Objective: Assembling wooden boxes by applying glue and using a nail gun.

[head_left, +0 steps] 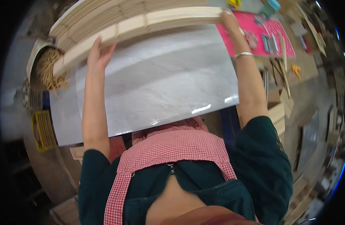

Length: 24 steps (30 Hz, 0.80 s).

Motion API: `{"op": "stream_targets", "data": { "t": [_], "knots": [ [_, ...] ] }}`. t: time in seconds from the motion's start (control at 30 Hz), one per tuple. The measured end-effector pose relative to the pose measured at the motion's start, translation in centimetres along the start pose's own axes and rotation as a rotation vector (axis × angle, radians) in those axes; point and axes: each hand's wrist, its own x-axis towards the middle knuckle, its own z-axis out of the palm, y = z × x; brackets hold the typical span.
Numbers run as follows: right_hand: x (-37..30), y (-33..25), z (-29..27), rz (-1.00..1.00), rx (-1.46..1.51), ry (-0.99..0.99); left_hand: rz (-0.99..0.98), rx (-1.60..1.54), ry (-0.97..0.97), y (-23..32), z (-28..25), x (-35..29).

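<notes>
A long, pale wooden bar (131,30), marked with cross grooves, lies slantwise along the far side of the grey sheet-covered table (161,78). My left hand (100,55) is on its near edge left of the middle, thumb apart, with the fingertips partly hidden by the wood. At the right end, my right hand (229,23) has its fingers wrapped round the bar. Behind it, a stack of similar grooved wooden strips (93,18) stands close against it.
A round bin of thin wood sticks (50,67) is beside the bar's left end. To the right, a pink mat (251,39) lies near a yellow tape measure (233,4), a teal container (270,9), pliers (278,71) and an orange clamp (296,71). A yellow crate (45,131) stands lower left.
</notes>
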Motion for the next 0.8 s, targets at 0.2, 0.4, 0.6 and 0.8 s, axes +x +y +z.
{"op": "stream_targets", "data": {
  "t": [0.2, 0.4, 0.6, 0.8],
  "knots": [
    [-10.9, 6.2, -2.4, -0.165, -0.325, 0.116, -0.105, 0.051, 0.303, -6.1, -6.0, -3.6],
    [-23.3, 9.8, -9.9, -0.235, -0.866, 0.432, -0.165, 0.018, 0.337, -6.2, -8.1, -4.2],
    [-24.3, 11.4, -11.5, 0.135, -0.886, 0.153, -0.306, 0.046, 0.284, -7.5, -5.7, -6.4],
    [-18.5, 14.7, -14.5, 0.201, -1.056, 0.202, -0.611, 0.300, -0.016, -4.3, -10.7, -5.7]
  ]
}}
